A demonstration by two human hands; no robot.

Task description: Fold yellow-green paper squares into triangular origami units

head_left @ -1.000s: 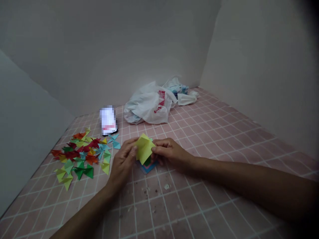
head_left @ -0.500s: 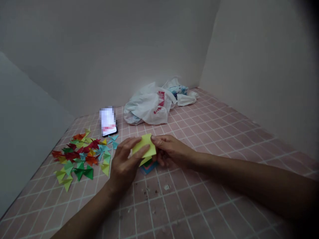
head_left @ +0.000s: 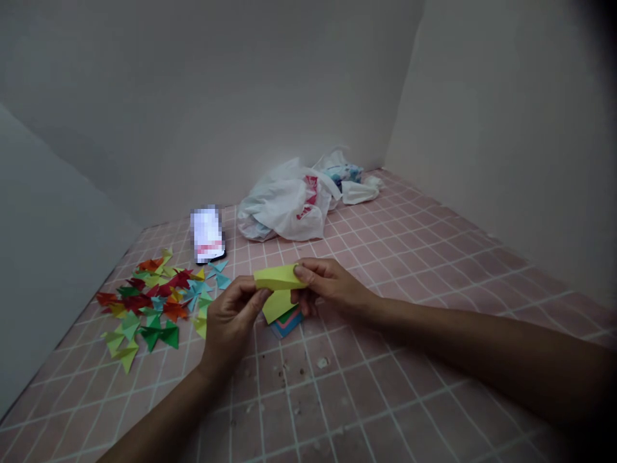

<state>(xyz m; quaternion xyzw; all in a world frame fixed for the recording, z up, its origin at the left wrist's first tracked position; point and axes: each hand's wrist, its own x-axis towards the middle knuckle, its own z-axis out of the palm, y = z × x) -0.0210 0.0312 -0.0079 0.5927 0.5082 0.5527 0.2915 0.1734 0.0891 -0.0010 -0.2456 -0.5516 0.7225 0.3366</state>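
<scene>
Both hands hold a yellow sheet of paper (head_left: 278, 286) just above the pink tiled floor. My left hand (head_left: 231, 318) pinches its left end, fingers closed on it. At the right end my right hand (head_left: 326, 286) grips the paper between thumb and fingers. The sheet is partly folded, its upper flap lying nearly flat and a lower flap hanging down. Directly under it lies a small stack of coloured paper squares (head_left: 286, 321).
A scatter of several folded paper shapes (head_left: 154, 302) in red, green, yellow and blue lies to the left. A phone (head_left: 208, 235) with a lit screen lies behind them. White plastic bags (head_left: 299, 199) sit in the far corner. Grey walls close the left, back and right.
The yellow paper has been turned and folded over, from standing upright as a diamond to a flatter, folded strip. Both hands shifted their grip on it and stayed in place.
</scene>
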